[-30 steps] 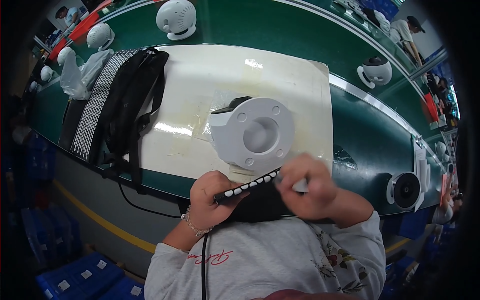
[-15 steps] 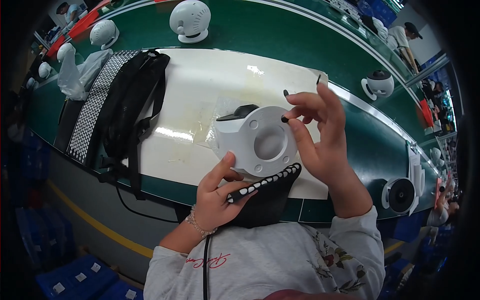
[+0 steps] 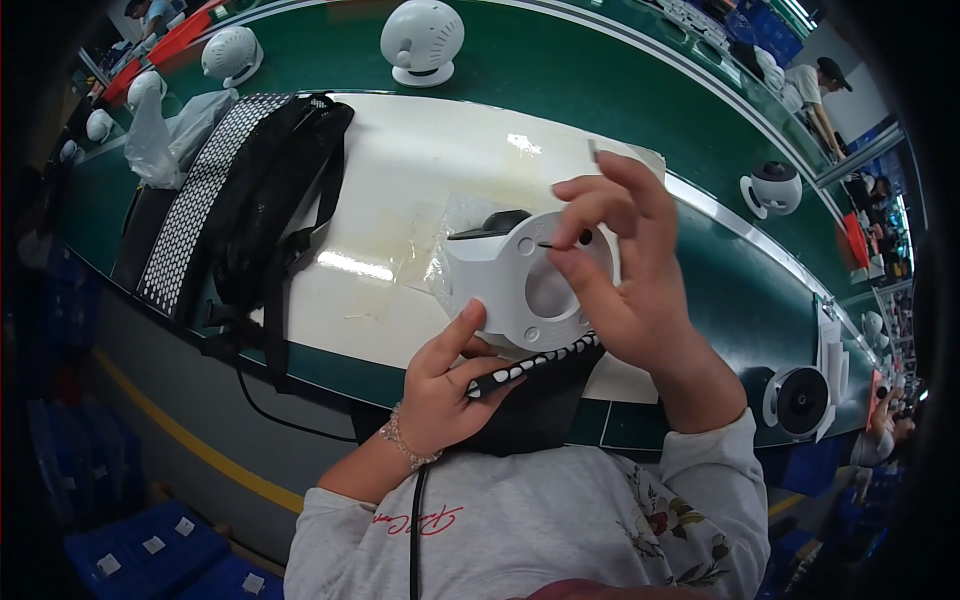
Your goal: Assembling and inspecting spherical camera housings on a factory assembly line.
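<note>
A white desk fan (image 3: 482, 285) lies tilted on the worktable, the underside of its ring-shaped base (image 3: 523, 322) turned towards me. Small round recesses sit around the ring, and a black dot-shaped pad (image 3: 585, 237) shows at its upper right. My left hand (image 3: 445, 385) is closed, thumb on the fan's lower left side, and also grips a black strip with white ovals (image 3: 530, 366) below the base. Above the ring, my right hand (image 3: 625, 250) pinches a small black pad (image 3: 546, 244) between thumb and finger. Another small, blurred dark piece (image 3: 593, 150) shows at a raised fingertip.
Bubble wrap (image 3: 438, 262) lies behind the fan on a white board (image 3: 390, 210). To the left are a black bag (image 3: 270, 190) and a clear plastic bag (image 3: 160, 150). More white fans (image 3: 422, 40) stand on the green surface beyond; another fan (image 3: 800, 396) is at right.
My right hand has moved left over the ring with a small black pad. A black pad at the ring's upper right now shows apart from my fingertips. My left hand keeps its hold.
</note>
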Available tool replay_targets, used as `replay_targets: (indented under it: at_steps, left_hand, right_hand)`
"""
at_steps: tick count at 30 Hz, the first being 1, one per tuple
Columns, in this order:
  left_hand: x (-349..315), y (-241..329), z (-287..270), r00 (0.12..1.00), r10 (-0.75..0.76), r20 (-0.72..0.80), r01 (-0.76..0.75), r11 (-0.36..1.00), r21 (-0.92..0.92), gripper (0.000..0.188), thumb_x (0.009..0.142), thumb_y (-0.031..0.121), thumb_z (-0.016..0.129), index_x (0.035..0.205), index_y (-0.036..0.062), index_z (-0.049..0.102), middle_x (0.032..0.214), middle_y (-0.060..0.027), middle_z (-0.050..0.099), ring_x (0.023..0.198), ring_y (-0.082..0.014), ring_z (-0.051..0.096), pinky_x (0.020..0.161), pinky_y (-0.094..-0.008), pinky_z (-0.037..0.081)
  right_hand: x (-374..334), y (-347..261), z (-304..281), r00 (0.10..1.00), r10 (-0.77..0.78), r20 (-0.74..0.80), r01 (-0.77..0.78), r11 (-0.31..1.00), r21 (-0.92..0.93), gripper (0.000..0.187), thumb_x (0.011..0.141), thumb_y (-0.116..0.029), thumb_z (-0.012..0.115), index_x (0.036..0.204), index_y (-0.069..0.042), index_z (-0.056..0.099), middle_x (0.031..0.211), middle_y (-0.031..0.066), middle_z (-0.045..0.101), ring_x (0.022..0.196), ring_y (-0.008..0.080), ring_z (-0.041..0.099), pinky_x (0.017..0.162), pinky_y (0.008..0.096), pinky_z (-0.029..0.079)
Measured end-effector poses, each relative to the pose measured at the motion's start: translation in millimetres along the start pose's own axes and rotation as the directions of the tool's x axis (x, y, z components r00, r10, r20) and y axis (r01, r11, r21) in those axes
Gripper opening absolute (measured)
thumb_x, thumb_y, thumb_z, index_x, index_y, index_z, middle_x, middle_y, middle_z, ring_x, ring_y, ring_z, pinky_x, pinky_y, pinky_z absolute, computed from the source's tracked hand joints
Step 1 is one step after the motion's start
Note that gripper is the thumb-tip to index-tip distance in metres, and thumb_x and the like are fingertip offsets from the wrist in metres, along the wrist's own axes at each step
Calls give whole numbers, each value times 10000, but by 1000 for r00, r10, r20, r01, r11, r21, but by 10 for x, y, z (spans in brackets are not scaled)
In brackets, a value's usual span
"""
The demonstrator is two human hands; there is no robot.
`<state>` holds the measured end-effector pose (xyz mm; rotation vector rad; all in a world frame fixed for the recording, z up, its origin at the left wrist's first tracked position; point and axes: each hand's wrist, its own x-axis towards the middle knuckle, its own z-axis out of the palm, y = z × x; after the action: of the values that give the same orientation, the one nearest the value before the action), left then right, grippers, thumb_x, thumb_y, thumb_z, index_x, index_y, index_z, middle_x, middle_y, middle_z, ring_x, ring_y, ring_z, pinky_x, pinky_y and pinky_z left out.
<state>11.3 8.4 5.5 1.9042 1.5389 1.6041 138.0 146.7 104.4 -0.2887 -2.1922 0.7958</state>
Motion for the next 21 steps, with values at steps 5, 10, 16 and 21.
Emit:
replay_targets:
  at_steps: [5,10,16,21]
  left_hand:
    - [-11,-11,10,1000,-10,-8,10,999,-33,277,580,-3,747,813,36,601,1361,-163,301,729,-169,593,699,-285,493]
    - [-2,-10,9,1000,-10,3,10,999,-37,294,577,-6,749,826,37,600,1358,-163,304,731,-172,595,685,-281,499]
    - [-2,-20,-1,1000,-11,4,12,999,-36,308,572,-11,750,834,40,597,1355,-171,306,742,-176,600,683,-282,501]
    - [5,-19,12,1000,6,-18,-7,999,-53,293,577,-8,751,820,37,593,1352,-176,311,748,-174,601,682,-282,502]
  right_hand:
    - [50,2,56,963,229,140,-244,965,100,579,778,53,492,1291,-27,236,834,59,494,1023,186,454,839,311,374]
    - [50,-104,39,972,209,105,-194,972,-133,508,781,27,497,1256,-29,325,896,83,542,1023,220,485,912,358,320]
    - [-190,-207,37,995,-72,62,92,898,-431,409,726,-62,619,1119,-124,522,1106,71,545,1142,310,440,996,448,143]
    - [-472,-98,93,993,116,19,-112,981,-159,47,757,-124,628,786,-91,612,1342,129,316,1308,368,91,1003,420,186]
